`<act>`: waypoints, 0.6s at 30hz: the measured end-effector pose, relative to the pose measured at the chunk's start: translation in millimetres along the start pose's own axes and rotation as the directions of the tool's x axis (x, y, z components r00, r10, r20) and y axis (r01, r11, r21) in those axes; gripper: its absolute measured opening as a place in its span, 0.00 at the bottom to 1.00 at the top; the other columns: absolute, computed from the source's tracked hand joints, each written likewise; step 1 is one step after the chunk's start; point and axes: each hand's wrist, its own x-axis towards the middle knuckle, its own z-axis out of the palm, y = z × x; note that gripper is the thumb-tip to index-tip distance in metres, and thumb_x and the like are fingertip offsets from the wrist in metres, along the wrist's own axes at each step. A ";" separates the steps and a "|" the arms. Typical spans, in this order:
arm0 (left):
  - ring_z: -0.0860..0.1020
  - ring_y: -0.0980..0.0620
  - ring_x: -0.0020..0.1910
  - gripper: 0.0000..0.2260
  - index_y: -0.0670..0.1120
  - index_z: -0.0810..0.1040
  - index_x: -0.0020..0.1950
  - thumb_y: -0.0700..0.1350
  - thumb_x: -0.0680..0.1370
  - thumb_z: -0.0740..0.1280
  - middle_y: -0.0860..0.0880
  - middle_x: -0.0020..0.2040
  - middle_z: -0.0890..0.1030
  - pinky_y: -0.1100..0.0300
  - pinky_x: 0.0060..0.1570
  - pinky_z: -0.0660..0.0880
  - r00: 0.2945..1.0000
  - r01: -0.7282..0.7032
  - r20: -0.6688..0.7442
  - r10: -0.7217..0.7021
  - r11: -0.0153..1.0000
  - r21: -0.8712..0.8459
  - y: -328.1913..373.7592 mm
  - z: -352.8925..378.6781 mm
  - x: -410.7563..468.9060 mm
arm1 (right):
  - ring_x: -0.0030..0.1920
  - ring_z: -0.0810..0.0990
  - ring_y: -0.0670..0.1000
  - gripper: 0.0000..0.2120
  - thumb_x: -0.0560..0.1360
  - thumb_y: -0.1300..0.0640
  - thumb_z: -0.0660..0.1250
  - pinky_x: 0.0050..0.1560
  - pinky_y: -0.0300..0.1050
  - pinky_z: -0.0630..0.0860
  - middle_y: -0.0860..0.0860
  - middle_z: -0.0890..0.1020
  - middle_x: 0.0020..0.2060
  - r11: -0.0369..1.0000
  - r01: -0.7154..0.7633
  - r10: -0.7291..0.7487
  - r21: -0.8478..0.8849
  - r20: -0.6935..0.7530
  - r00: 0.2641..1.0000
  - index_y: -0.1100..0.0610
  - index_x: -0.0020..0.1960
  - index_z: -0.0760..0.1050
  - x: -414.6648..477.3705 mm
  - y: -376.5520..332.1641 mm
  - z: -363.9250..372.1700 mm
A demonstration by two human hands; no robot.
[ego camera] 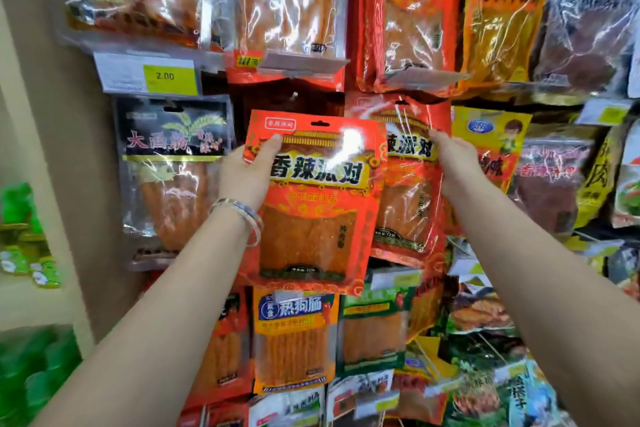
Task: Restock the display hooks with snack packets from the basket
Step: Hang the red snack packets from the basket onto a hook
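My left hand (247, 173) grips a red snack packet (315, 218) by its upper left edge, thumb on the front, and holds it upright in front of the display wall. Its hang hole at the top is free of any hook. My right hand (457, 163) holds the right side of a matching red packet (408, 198) that hangs just behind and to the right. A dark gap (294, 100) in the display shows above the held packet. The basket is out of sight.
Snack packets hang in crowded rows all around: a black-topped packet (173, 163) at left, a yellow packet (491, 146) at right, an orange one (294, 340) below. A yellow price tag (169, 78) reads 2.00. A beige wall panel (52, 149) borders the left side.
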 end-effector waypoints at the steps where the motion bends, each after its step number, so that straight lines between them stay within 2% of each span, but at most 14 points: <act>1: 0.77 0.55 0.32 0.11 0.54 0.79 0.37 0.58 0.74 0.67 0.53 0.34 0.79 0.63 0.33 0.75 1.000 0.007 -0.001 -0.007 1.000 0.001 -0.7 3.7 1.1 | 0.54 0.79 0.59 0.06 0.75 0.53 0.67 0.59 0.55 0.75 0.58 0.80 0.52 1.000 0.007 -0.007 0.005 -0.001 1.000 0.55 0.44 0.73 3.5 0.1 0.0; 2: 0.78 0.51 0.35 0.11 0.53 0.79 0.37 0.58 0.74 0.67 0.50 0.35 0.79 0.58 0.36 0.76 1.000 0.014 -0.002 -0.014 1.000 0.004 -1.1 7.4 1.4 | 0.49 0.80 0.57 0.06 0.75 0.54 0.67 0.54 0.47 0.77 0.56 0.80 0.46 1.000 0.027 -0.027 -0.007 0.001 1.000 0.57 0.44 0.74 9.0 1.3 -0.3; 3: 0.78 0.49 0.36 0.12 0.53 0.79 0.36 0.58 0.73 0.67 0.49 0.36 0.79 0.56 0.37 0.76 1.000 0.020 -0.006 -0.020 1.000 0.005 -2.2 10.5 2.3 | 0.42 0.78 0.54 0.08 0.75 0.55 0.67 0.45 0.36 0.77 0.54 0.78 0.38 0.997 0.066 -0.065 -0.044 0.005 0.998 0.61 0.46 0.76 12.2 2.0 -0.9; 4: 0.78 0.49 0.36 0.12 0.52 0.78 0.36 0.58 0.73 0.67 0.49 0.36 0.79 0.57 0.37 0.76 1.000 0.022 -0.011 -0.022 1.000 0.006 -2.6 13.5 2.4 | 0.36 0.75 0.51 0.10 0.76 0.56 0.66 0.33 0.29 0.72 0.52 0.73 0.33 0.991 0.103 -0.103 -0.084 0.006 0.995 0.64 0.48 0.77 14.7 3.3 -1.7; 5: 0.78 0.48 0.35 0.12 0.52 0.78 0.36 0.59 0.73 0.67 0.49 0.35 0.79 0.59 0.35 0.76 1.000 0.026 -0.017 -0.026 1.000 0.005 -2.9 16.2 2.4 | 0.32 0.70 0.50 0.10 0.76 0.57 0.65 0.24 0.29 0.66 0.50 0.70 0.29 0.984 0.135 -0.136 -0.114 -0.003 0.991 0.65 0.46 0.77 16.6 5.3 -3.3; 6: 0.79 0.48 0.35 0.12 0.53 0.78 0.35 0.59 0.73 0.68 0.50 0.35 0.79 0.60 0.35 0.77 0.999 0.034 -0.021 -0.034 0.999 0.000 -2.4 19.3 2.5 | 0.29 0.67 0.49 0.11 0.76 0.57 0.65 0.21 0.30 0.63 0.49 0.68 0.28 0.981 0.147 -0.150 -0.130 -0.011 0.989 0.65 0.41 0.76 18.0 8.3 -5.0; 7: 0.80 0.46 0.36 0.12 0.53 0.78 0.36 0.59 0.73 0.68 0.50 0.36 0.80 0.57 0.37 0.78 0.999 0.044 -0.022 -0.044 0.999 -0.009 -1.6 22.4 2.7 | 0.29 0.66 0.47 0.12 0.76 0.57 0.65 0.21 0.32 0.63 0.49 0.68 0.27 0.978 0.152 -0.156 -0.143 -0.015 0.988 0.60 0.35 0.74 19.0 11.3 -7.4; 9: 0.81 0.45 0.39 0.10 0.55 0.79 0.36 0.59 0.72 0.68 0.51 0.36 0.81 0.50 0.42 0.79 0.998 0.065 -0.022 -0.065 0.998 -0.024 -0.3 29.4 2.3 | 0.29 0.68 0.47 0.13 0.76 0.55 0.65 0.28 0.37 0.65 0.48 0.71 0.28 0.974 0.156 -0.160 -0.161 -0.014 0.987 0.54 0.32 0.71 22.5 18.1 -12.1; 13: 0.79 0.46 0.38 0.12 0.54 0.78 0.34 0.60 0.71 0.68 0.47 0.38 0.80 0.46 0.42 0.79 0.996 0.082 -0.041 -0.083 0.996 -0.037 1.1 38.7 -2.1 | 0.37 0.73 0.52 0.11 0.75 0.51 0.65 0.41 0.47 0.69 0.56 0.75 0.35 0.965 0.226 -0.222 -0.133 0.044 0.974 0.56 0.39 0.73 24.3 16.8 -19.9; 18: 0.80 0.46 0.39 0.11 0.53 0.78 0.36 0.59 0.71 0.68 0.47 0.38 0.80 0.45 0.45 0.79 0.993 0.090 -0.077 -0.092 0.995 -0.030 3.3 44.4 -6.4 | 0.38 0.70 0.51 0.10 0.75 0.51 0.66 0.40 0.46 0.65 0.55 0.72 0.37 0.966 0.250 -0.244 -0.062 0.096 0.965 0.59 0.46 0.75 26.8 9.0 -19.4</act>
